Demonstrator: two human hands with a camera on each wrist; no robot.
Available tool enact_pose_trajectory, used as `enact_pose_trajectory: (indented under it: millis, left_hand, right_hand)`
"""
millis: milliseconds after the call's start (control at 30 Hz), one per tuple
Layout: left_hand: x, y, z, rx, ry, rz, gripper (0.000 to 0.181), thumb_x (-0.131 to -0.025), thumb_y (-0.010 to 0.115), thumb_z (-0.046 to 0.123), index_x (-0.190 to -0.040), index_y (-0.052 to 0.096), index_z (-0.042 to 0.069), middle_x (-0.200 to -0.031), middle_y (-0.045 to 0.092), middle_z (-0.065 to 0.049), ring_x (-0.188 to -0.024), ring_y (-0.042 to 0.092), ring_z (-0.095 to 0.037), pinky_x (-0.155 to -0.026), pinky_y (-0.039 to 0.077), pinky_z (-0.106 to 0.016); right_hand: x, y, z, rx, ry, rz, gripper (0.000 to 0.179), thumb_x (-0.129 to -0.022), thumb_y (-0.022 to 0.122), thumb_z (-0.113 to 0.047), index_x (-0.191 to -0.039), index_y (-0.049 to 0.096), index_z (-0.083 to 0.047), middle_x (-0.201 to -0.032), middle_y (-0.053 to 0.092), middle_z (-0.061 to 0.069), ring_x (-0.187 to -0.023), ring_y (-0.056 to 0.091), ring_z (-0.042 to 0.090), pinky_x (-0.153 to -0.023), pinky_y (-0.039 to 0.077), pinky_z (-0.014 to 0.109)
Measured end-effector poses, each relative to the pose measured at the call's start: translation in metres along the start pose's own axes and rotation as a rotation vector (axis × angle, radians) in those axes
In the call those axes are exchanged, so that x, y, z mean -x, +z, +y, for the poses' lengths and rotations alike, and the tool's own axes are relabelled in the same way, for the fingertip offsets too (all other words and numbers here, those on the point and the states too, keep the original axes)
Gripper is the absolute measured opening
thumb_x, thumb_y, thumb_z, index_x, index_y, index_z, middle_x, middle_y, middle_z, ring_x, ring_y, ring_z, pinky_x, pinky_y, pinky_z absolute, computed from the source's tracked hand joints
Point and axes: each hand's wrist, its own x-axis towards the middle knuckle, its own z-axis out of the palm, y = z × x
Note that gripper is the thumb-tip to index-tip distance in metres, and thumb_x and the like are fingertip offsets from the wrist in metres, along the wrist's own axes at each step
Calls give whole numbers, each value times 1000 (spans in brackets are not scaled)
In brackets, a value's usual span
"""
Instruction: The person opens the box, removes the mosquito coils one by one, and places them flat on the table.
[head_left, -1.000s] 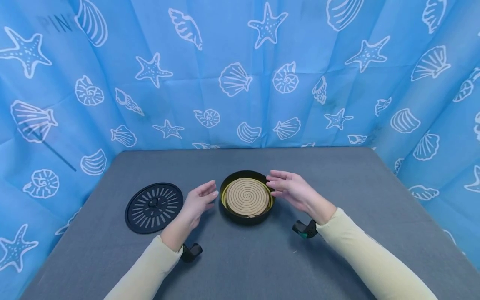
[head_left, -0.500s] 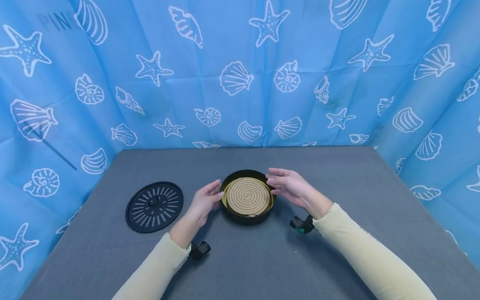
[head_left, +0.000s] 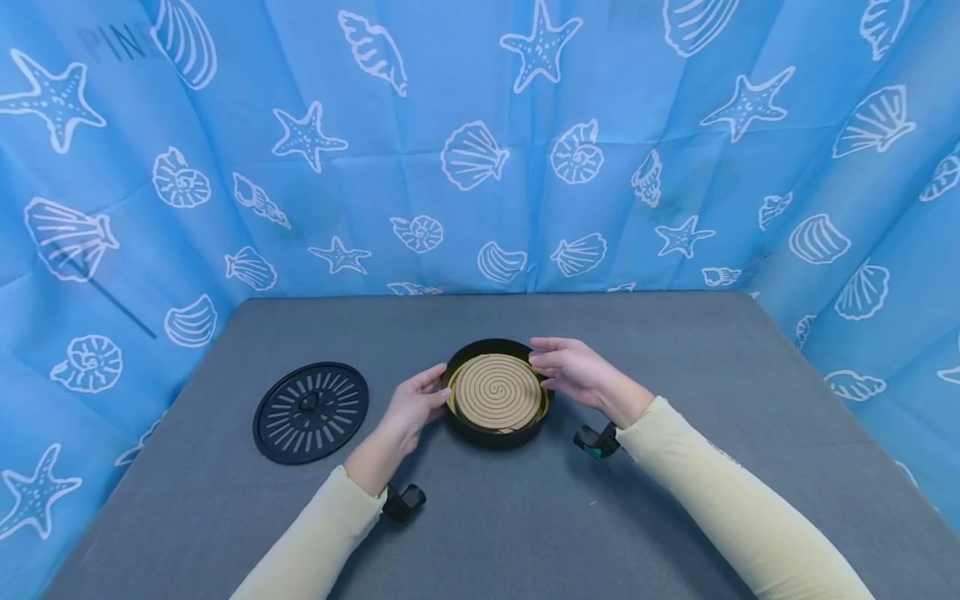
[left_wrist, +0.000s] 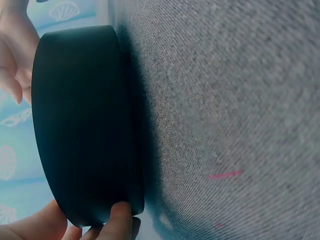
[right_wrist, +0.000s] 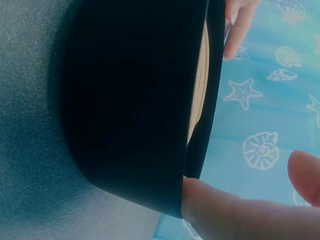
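Note:
A coiled tan mosquito coil [head_left: 498, 390] lies inside a round black tin [head_left: 491, 440], with a yellow band showing around it. My left hand [head_left: 408, 412] holds the tin's left side, thumb at the rim; in the left wrist view its fingers [left_wrist: 120, 220] curl against the black wall [left_wrist: 85, 120]. On the opposite side, my right hand [head_left: 581, 375] has extended fingers at the right rim. One fingertip [right_wrist: 192, 192] meets the rim in the right wrist view, while another digit [right_wrist: 305, 172] stands apart from it. Stacked tan edges of the coil [right_wrist: 200, 80] show above the rim there.
To the left on the grey cloth-covered table [head_left: 480, 533] lies a round black slotted lid [head_left: 309, 403] with a central knob. A blue shell-print curtain [head_left: 480, 217] hangs behind the table and along both sides. Black wrist cameras [head_left: 405, 502] sit under both forearms.
My left hand has moved right from beside the tin and taken hold of its left rim. My right hand has shifted slightly left, in closer against the right rim.

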Motion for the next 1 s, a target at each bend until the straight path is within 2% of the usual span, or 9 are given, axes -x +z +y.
enact_pose_trajectory:
  millis: [333,767,1000]
  left_hand:
    - [-1,1,-2,5,-2,9,48,-99,51,1,-146,44,9,-151,38,-14,-138,37,-29,-106,38,-47]
    - [-1,1,-2,-9,-1,23,49,-98,52,0,-146,43,9,-152,38,-13,-139,36,-29,-107,36,-48]
    - [0,2,-1,-5,-6,30,50,-98,52,-1,-146,43,9,-152,38,-13,-138,36,-28,-106,37,-48]
  right_hand:
    - [-4,0,2,44,11,-34,58,-101,38,-1,-151,9,10,-158,2,29,-144,7,43,-114,11,57]
    - [-4,4,0,21,25,-61,59,-101,40,-4,-151,10,9,-157,6,29,-144,12,42,-114,14,57]
    - [-6,5,-1,-3,36,-13,57,-101,41,-4,-151,16,7,-156,17,28,-141,22,41,-111,20,60]
